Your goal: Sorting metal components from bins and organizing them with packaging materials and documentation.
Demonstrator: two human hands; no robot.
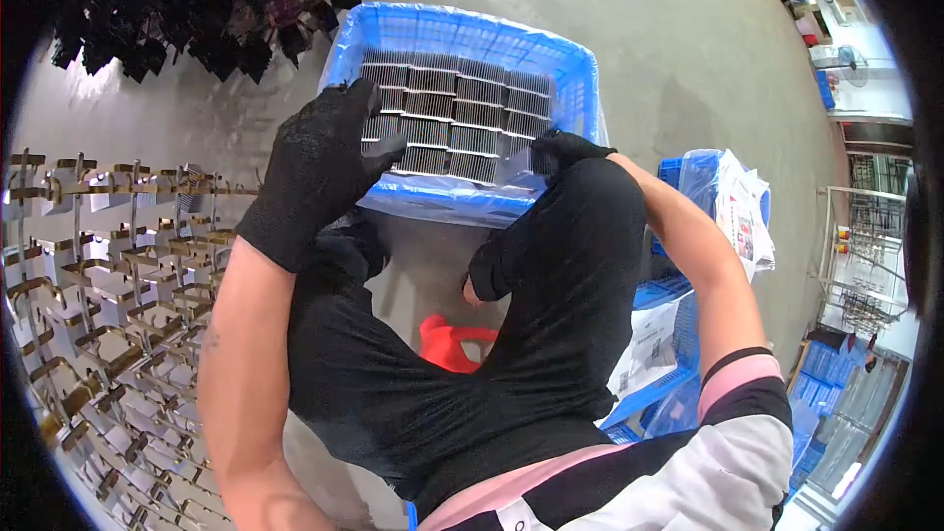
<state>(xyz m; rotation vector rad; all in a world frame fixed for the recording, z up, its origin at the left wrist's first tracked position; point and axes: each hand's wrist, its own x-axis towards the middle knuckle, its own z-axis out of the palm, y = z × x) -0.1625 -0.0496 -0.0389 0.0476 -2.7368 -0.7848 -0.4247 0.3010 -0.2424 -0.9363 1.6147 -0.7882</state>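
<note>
A blue plastic crate (467, 199) lined with clear film stands on the floor before my knees. Packed inside are several rows of thin dark plates (428, 106), standing on edge, with pale strips between the rows. My left hand (320, 152), in a black glove, is over the crate's left side. Its thumb and fingers are spread beside the left ends of the rows, and I see nothing held. My right hand (570, 147), also black-gloved, reaches over the near right corner, with its fingertips at the end of the nearest row. My knee partly hides that hand, so its grip is unclear.
Metal racks with hooks (108, 275) hold flat pieces on the left. Dark pieces hang in a cluster (197, 0) at the far left. Blue crates with film and printed sheets (742, 211) stand at my right. A red object (452, 344) lies on the floor between my legs.
</note>
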